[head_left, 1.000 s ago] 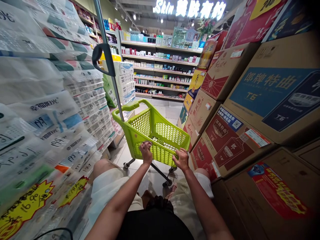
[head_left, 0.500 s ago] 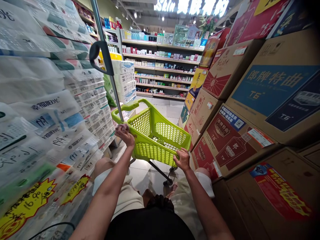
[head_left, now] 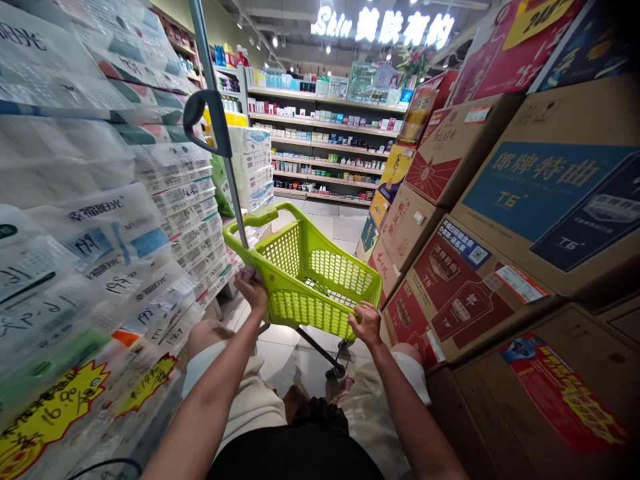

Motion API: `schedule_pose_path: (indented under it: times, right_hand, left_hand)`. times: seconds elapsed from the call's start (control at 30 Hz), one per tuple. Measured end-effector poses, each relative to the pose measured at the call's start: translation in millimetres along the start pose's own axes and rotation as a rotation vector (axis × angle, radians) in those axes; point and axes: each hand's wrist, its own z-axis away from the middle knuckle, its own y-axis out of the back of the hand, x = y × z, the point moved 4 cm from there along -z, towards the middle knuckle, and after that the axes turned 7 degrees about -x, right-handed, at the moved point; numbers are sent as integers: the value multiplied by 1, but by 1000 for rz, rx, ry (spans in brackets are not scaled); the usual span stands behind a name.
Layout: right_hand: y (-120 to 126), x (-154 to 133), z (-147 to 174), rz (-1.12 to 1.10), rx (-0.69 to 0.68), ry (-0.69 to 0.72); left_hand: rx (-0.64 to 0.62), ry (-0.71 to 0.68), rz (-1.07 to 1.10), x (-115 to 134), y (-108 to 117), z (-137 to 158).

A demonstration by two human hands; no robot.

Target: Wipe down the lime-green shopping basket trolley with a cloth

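At the near rim of the lime-green shopping basket [head_left: 320, 280], the fingers [head_left: 361, 311] of the right hand [head_left: 367, 325] curl over the right corner and clench it, the thumb lying along the outside wall. The left hand [head_left: 253, 288] grips the rim at the near left corner, just below the point where the grey pull-handle pole [head_left: 220, 143] rises from the basket, and its fingers are wrapped round the plastic. The basket stands tilted on its wheeled frame [head_left: 320, 350] on the tiled floor [head_left: 345, 223] of a narrow aisle, directly ahead of the person's bent knees; nothing can be made out inside it through the mesh. Just beside it on the left rises a wall of plastic-wrapped tissue packs [head_left: 115, 227] with yellow price tags [head_left: 50, 407]. On the right stand stacked cardboard cartons [head_left: 525, 220] printed in red and blue. Well beyond the basket, shelves of small cosmetics boxes [head_left: 325, 143] run under a lit sign [head_left: 383, 27].
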Motion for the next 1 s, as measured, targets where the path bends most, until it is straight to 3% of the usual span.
schedule_pose_path:
  times: [0.03,0.1,0.2,0.3,0.4,0.6,0.7,0.83,0.9,1.0]
  right_hand:
    - [-1,2,-1,-2,3,-3]
    - [-3,8,-3,4,-7,-17]
    - [-5,20,-10,30,-35,-49]
    - [-7,27,-27,52,-45,-66]
    - [-19,12,-61,72,-106,-54]
    - [-71,-52,-123,29,-471,-82]
    - [-75,-58,-126,49,-495,-141]
    - [-65,-44,-120,9,-472,-164]
    - [-61,-35,-119,3,-469,-196]
    - [-57,-27,-120,-2,-479,-238]
  left_hand:
    - [116,14,44,4,4,-19]
    - [186,5,88,10,6,-50]
    - [145,56,139,6,3,-63]
    - [66,146,186,-7,-3,-49]
    - [46,146,205,-10,-10,-37]
    - [47,-39,172,10,-17,-13]
    - [-42,-37,235,3,-22,30]
    - [-164,144,301,-19,-29,88]
    - [-204,176,331,-16,-33,92]
    - [-166,66,365,13,-35,64]
